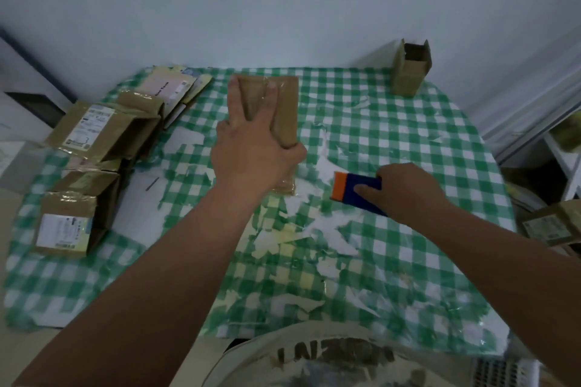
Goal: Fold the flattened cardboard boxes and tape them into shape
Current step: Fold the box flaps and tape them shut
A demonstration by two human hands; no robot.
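So the left hand (251,148) is lying flat over the box being worked on (273,110), just above the middle of the frame: fingers straight and spread across the top, thumb hooked round its near right corner, pinning it to the checked tablecloth (408,141). There's shiny clear tape already on the top face, and a strip seems to trail off the near end toward the centre, though the picture's a bit soft there so I wouldn't swear to it. The right hand (408,192), right of centre, is wrapped around a blue and orange tool (355,190), thumb on top. It looks like a tape cutter or smoother, hard to tell which. If it were me, I'd keep that left palm pressing hard so the flaps stay butted together, bring the tool in low along the seam, and press the tape end down over the edge before letting go. That torn-up cloth is slippery-looking, so watch for the box skating away. One folded box (410,69) stands open at the upper right, and the stack of flattened boxes (103,132) waits at the left of the frame.
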